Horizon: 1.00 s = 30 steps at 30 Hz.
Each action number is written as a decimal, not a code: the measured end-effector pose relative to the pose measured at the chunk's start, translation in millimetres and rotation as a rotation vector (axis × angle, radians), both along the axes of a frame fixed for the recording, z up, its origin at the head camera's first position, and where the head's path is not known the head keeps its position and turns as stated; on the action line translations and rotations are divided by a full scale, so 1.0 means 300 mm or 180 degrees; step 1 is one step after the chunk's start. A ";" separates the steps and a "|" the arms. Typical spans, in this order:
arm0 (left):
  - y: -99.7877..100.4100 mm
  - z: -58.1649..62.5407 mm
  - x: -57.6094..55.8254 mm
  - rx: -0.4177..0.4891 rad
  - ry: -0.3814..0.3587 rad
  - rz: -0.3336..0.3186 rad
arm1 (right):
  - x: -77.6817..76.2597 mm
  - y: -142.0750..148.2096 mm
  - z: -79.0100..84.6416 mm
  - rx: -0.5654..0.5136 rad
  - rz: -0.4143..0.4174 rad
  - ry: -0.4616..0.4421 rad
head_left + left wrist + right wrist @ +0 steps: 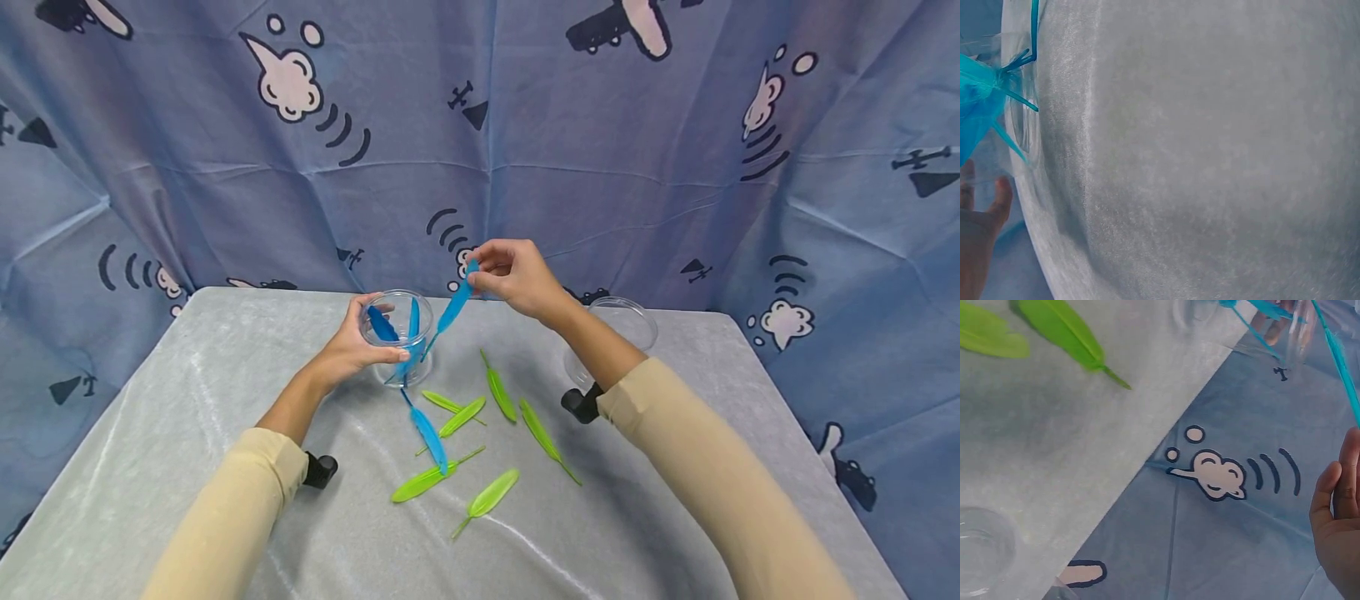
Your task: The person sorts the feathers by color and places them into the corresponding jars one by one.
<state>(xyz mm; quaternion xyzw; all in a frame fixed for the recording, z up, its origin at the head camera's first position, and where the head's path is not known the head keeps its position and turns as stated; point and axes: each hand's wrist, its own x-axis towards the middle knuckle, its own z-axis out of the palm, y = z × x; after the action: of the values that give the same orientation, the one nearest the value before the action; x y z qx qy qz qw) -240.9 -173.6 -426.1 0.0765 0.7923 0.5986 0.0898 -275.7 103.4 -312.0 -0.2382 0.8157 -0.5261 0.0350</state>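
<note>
Closest to where I stand, two beige sleeves reach over the bench toward a clear jar. The left hand wraps the jar, its thumb along the near side. Right of the jar, the right hand's grip pinches a blue feather near its upper end, quill hanging beside the rim; I can't tell whether the quill is inside or outside. Other blue feathers stand within the jar. A loose blue feather lies in front of it, tip over a green one, with more green feathers in front and to the right.

My judgement: keep the pinch light and high, lift until the quill clears the rim, then lead quill first through a gap so nothing bends. The jar wants steadying, not squeezing.
</note>
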 end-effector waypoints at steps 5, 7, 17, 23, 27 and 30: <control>-0.001 0.000 0.000 0.0025 -0.0007 -0.0011 | 0.001 -0.006 0.016 -0.0081 -0.0009 -0.0060; 0.000 0.001 0.000 0.0040 0.0002 -0.0028 | 0.002 -0.008 0.019 -0.0124 -0.0034 -0.0073; -0.001 0.000 -0.002 0.0026 -0.0009 -0.0007 | 0.005 -0.033 0.028 -0.0399 -0.0370 0.0054; -0.001 -0.002 -0.004 -0.0003 -0.0015 0.0003 | 0.008 -0.053 0.008 -0.0302 -0.0605 0.0095; -0.002 -0.003 -0.005 -0.0006 -0.0022 0.0003 | 0.012 -0.071 -0.005 -0.0215 -0.0620 0.0192; -0.003 -0.003 -0.005 0.0011 -0.0028 0.0002 | 0.016 -0.090 -0.016 -0.0153 -0.0586 0.0275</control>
<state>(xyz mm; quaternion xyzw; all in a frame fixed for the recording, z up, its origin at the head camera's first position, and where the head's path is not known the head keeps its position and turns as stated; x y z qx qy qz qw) -242.4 -174.4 -427.0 0.0737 0.7909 0.6003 0.0930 -271.0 76.4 -316.8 -0.1854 0.8220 -0.5357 -0.0545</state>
